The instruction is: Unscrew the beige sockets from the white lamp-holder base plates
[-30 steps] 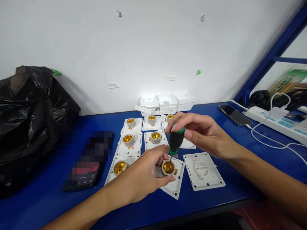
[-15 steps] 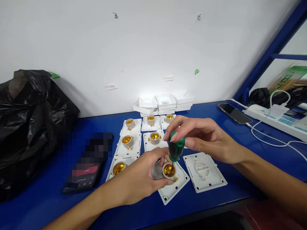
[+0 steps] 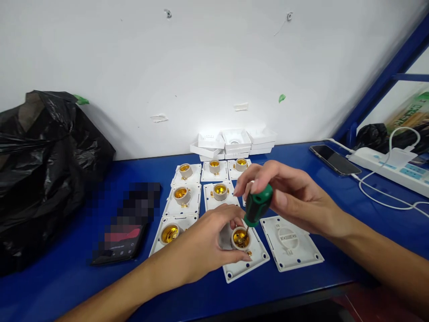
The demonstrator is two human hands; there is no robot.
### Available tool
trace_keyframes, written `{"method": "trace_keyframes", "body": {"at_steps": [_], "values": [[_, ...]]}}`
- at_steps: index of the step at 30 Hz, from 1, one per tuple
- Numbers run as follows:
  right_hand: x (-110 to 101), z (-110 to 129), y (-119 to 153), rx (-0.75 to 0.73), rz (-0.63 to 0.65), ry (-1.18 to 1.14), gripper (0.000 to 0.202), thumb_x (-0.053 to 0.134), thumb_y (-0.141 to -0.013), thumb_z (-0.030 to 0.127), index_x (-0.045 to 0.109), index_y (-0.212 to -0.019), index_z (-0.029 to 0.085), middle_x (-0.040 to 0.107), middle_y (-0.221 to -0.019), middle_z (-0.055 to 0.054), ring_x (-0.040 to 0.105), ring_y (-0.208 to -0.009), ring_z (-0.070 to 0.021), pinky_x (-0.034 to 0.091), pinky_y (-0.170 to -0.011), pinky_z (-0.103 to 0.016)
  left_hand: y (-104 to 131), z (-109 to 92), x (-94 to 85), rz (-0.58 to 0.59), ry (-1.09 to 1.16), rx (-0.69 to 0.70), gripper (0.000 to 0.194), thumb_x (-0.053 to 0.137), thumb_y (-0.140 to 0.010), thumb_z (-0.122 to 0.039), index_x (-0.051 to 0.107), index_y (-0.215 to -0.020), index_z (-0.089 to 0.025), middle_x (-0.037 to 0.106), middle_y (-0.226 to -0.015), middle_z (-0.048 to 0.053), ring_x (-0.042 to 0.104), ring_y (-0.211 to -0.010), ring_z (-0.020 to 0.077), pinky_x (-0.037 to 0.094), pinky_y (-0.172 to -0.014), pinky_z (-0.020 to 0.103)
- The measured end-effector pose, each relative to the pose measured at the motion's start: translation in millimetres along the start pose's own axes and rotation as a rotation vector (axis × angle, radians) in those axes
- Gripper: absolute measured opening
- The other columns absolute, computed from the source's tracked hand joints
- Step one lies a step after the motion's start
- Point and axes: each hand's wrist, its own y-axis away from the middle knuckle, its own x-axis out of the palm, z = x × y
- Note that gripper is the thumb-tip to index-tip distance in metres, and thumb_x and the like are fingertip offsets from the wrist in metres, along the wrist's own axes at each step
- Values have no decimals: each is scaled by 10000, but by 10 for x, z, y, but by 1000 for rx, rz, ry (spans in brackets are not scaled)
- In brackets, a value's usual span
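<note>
Green screwdriver [image 3: 257, 208] leans into the socket [image 3: 240, 239], right hand [image 3: 301, 199], fingers curled round its handle; half-open left hand [image 3: 197, 246] clasps the socket (against twisting, I'd guess)

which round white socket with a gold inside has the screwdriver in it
The gold-lined white socket gripped by the bare left hand; the shaft of the green and black screwdriver enters it alone.

Bright, cool light falls from above, palest on the wall [image 3: 214, 67] just over the white covers [image 3: 236, 137]; soft shadow lies beside the black plastic bag [image 3: 50, 170]; wide-angle stretch bends the edges; pixelation hides part of the smartphone [image 3: 124, 250].
</note>
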Motion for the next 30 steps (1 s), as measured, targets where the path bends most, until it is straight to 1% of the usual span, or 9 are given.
{"method": "trace_keyframes", "body": {"at_steps": [3, 5, 7, 12, 16, 20, 24, 28, 30], "values": [[5, -13, 10, -15, -17, 8, 159, 664, -988, 239, 719, -1136, 255, 641, -1090, -38, 619, -959, -135, 587, -783, -249, -8, -8, -1, -23, 7, -36, 463, 880, -767, -329, 649, -1160, -250, 703, -1088, 16, 644, -976, 253, 531, -881, 371], [1, -27, 14, 10, -7, 8, 203, 562, -1043, 250, 709, -1182, 269, 644, -1153, -51, 631, -987, -146, 599, -799, -281, -4, -20, -16, -12, 3, -34, 428, 865, -775, -313, 663, -1147, -253, 698, -1066, 6, 635, -948, 236, 525, -871, 357], [-8, -43, 19, 3, -21, 15, 212, 561, -1043, 255, 705, -1197, 279, 633, -1188, -51, 628, -1034, -160, 609, -805, -290, 3, -32, -37, 10, 11, -29, 404, 841, -794, -284, 669, -1158, -257, 694, -1048, -2, 628, -920, 217, 520, -849, 338], [-19, -54, 27, 16, -18, 23, 237, 548, -1045, 251, 698, -1223, 295, 643, -1181, -54, 634, -1028, -171, 620, -757, -282, 10, -63, -60, 57, 24, -26, 349, 778, -823, -241, 669, -1155, -258, 695, -1099, 7, 629, -910, 206, 520, -780, 310], [-7, -44, 16, -5, -20, 6, 199, 577, -1029, 244, 712, -1172, 280, 639, -1126, -43, 637, -894, -138, 612, -726, -266, 3, -65, -47, 44, 23, -11, 356, 765, -809, -249, 659, -1150, -247, 682, -997, -6, 620, -816, 180, 525, -742, 291], [-18, -51, 15, -4, -11, -35, 189, 593, -1023, 252, 705, -1172, 276, 634, -1143, -43, 645, -877, -132, 616, -721, -266, -2, -51, -36, 44, 23, 13, 345, 769, -801, -232, 661, -1128, -251, 686, -1013, -5, 638, -841, 187, 525, -759, 291], [-38, -32, 19, 29, 43, -51, 204, 563, -1040, 236, 695, -1191, 270, 672, -1154, -54, 662, -949, -146, 616, -788, -297, 2, -48, -30, 52, 16, 37, 314, 771, -814, -214, 666, -1107, -252, 685, -1050, -4, 648, -898, 197, 518, -810, 299], [-24, -2, 8, 16, 65, -35, 230, 622, -1009, 211, 690, -1221, 265, 667, -1163, -46, 658, -1005, -147, 606, -789, -270, 6, -44, -20, 44, 11, 35, 300, 777, -824, -206, 664, -1097, -252, 668, -1023, -15, 625, -837, 172, 504, -761, 277], [-15, -2, 5, 37, 93, -39, 284, 555, -1043, 203, 658, -1295, 282, 680, -1195, -50, 675, -1022, -143, 609, -819, -279, 4, -40, -12, 40, 15, 39, 287, 783, -829, -207, 665, -1086, -259, 663, -1017, -20, 621, -840, 171, 501, -770, 277]]}}
